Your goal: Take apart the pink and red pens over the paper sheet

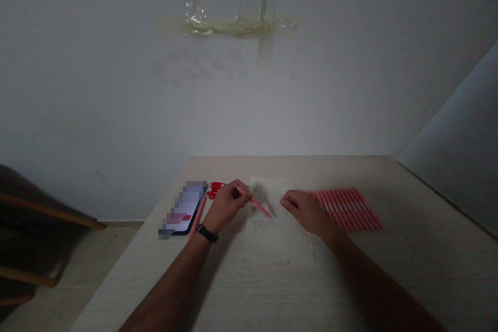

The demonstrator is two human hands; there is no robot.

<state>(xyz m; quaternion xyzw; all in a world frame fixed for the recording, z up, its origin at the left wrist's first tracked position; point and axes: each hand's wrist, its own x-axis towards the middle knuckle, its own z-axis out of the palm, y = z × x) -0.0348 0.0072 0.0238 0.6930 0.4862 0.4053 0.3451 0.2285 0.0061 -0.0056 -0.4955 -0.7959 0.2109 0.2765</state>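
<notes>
- Left hand (225,205): fingers pinching a slim pink pen-like stick (262,209), lower centre of the frame, over a pale rectangular sheet (276,246)
- Right hand (309,210): fingers pressed together
- Row of similar sticks (347,209), lower right of centre

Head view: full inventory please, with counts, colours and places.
table: 1, pale, beneath
sheet: 1, whitish, table centre
specks: many, grey, on sheet
held stick: 1, pink, over sheet
stick row: over ten, pink, table right
phone: 1, dark, table left
loose stick: 1, pink, beside phone
red items: count unclear, red, right of phone
wall: 1, grey, behind table
tape: several strips, yellowish, upper wall
slanted surface: 1, pale, right edge
wooden furniture: partial, brown, left edge
floor: tiled, beige, lower left
wristband: 1, black, left wrist
left hand: 1, pinching held stick
right hand: 1, over sheet's right edge
</notes>
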